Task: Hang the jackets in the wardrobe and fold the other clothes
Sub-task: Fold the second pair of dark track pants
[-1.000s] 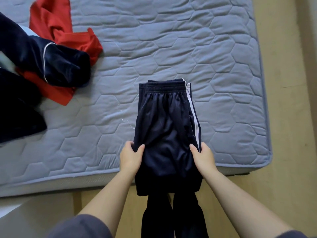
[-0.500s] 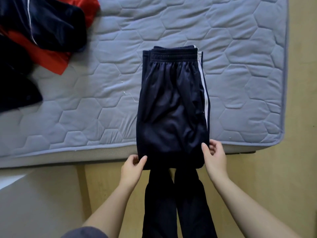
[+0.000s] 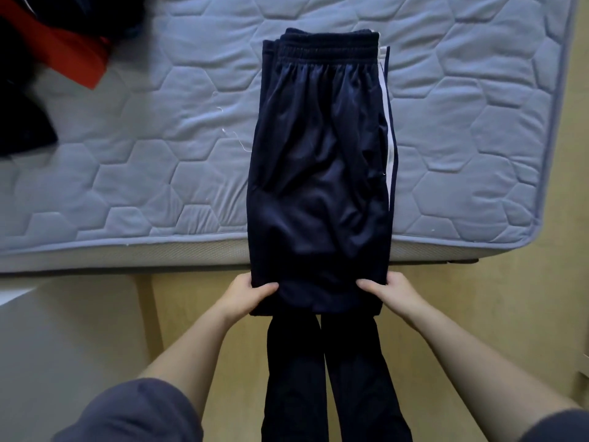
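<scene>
The navy track pants (image 3: pixel 322 161) lie folded lengthwise on the mattress (image 3: pixel 478 122). The waistband is at the far end and the white side stripe runs along the right edge. The near portion overhangs the near edge of the bed.

The left hand (image 3: pixel 247 295) and the right hand (image 3: pixel 393 291) each pinch a near corner, thumb on top of the cloth and fingers hidden beneath.

The step in hand appears to be the crosswise fold. Lift both corners level, carry them far toward the waistband, align the side edges, then flatten the fold. The slick fabric is likely to slide, so keep even tension.

Two dark trouser legs (image 3: pixel 331 378) show below the near edge; whose they are cannot be told.

A red garment (image 3: pixel 73 59) and dark clothes (image 3: pixel 22 122) lie at far left, well apart from the pants. A loose white thread (image 3: pixel 236 138) lies just beside the pants' left edge. The far half of the fold path looks unobstructed.
</scene>
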A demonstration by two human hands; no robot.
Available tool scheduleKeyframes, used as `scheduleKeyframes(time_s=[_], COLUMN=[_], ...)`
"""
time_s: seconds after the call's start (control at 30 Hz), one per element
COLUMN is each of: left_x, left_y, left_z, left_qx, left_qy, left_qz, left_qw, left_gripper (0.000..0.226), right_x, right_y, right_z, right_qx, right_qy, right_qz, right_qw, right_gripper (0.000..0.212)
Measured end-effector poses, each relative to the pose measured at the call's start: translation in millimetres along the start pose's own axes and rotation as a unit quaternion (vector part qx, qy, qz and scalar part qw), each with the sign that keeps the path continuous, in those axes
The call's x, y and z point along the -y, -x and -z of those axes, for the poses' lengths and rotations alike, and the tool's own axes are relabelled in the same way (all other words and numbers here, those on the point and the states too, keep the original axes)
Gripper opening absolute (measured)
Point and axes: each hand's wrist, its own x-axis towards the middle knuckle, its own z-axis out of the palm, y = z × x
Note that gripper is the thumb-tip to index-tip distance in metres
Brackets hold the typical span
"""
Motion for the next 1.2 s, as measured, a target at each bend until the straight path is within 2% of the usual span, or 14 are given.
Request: scheduleKeyframes(time_s=[0.13,0.2,0.3,0.37,0.5,0.57,0.63,0.7,0.8,0.87,0.9,0.97,1.1,1.2], left_x=[-6.5,-12.8,-36.9,-61.0,-129.2,-166.2,-204.3,-241.2,-287.1,-295.8,-293.5,-279.1,-256.8,-251.3], left_y=[28.7,47.4,79.0,97.6,119.3,117.0,107.5,88.2,44.1,6.0,-9.2,-31.3,-37.4,-36.0], left_z=[7.6,11.8,21.9,32.8,55.6,66.4,78.1,91.2,95.9,88.6,86.7,85.3,74.0,71.9], left_qx=[0.015,-0.033,-0.105,-0.078,-0.006,-0.006,0.034,0.069,0.024,-0.092,-0.173,-0.259,-0.171,-0.184], left_qy=[0.012,0.013,0.025,0.095,0.127,0.155,0.222,0.272,0.274,0.170,0.064,-0.069,0.027,0.027], left_qz=[0.017,0.020,-0.012,-0.066,-0.133,-0.126,-0.129,-0.149,-0.179,-0.156,-0.148,-0.155,-0.160,-0.191], left_qw=[1.000,0.999,0.994,0.990,0.983,0.980,0.966,0.948,0.945,0.969,0.972,0.951,0.972,0.964], left_gripper=[0.021,0.037,0.063,0.066,0.026,0.030,0.046,0.050,0.041,0.035,0.035,0.043,0.057,0.051], right_x=[11.2,17.9,37.1,61.2,128.4,162.6,197.1,232.4,270.8,283.6,285.4,278.5,247.0,234.7], right_y=[29.3,48.4,75.6,90.7,105.1,99.3,85.3,66.3,20.8,-6.2,-16.7,-36.5,-45.2,-34.9], right_z=[5.1,7.2,16.1,26.2,53.0,66.4,80.8,92.5,101.6,97.0,92.3,86.7,82.7,75.7], right_qx=[0.036,0.034,0.013,0.011,0.029,0.052,0.080,0.097,0.136,0.096,0.047,-0.072,-0.160,-0.147], right_qy=[-0.037,-0.049,-0.102,-0.142,-0.154,-0.216,-0.260,-0.287,-0.311,-0.196,-0.102,0.038,0.025,-0.017], right_qz=[-0.028,-0.027,0.020,0.065,0.092,0.074,0.069,0.095,0.115,0.077,0.063,0.077,0.150,0.197], right_qw=[0.998,0.998,0.994,0.988,0.983,0.972,0.960,0.948,0.934,0.973,0.992,0.994,0.975,0.969], right_gripper=[0.009,0.010,0.048,0.062,0.036,0.040,0.040,0.043,0.037,0.027,0.022,0.016,0.021,0.018])
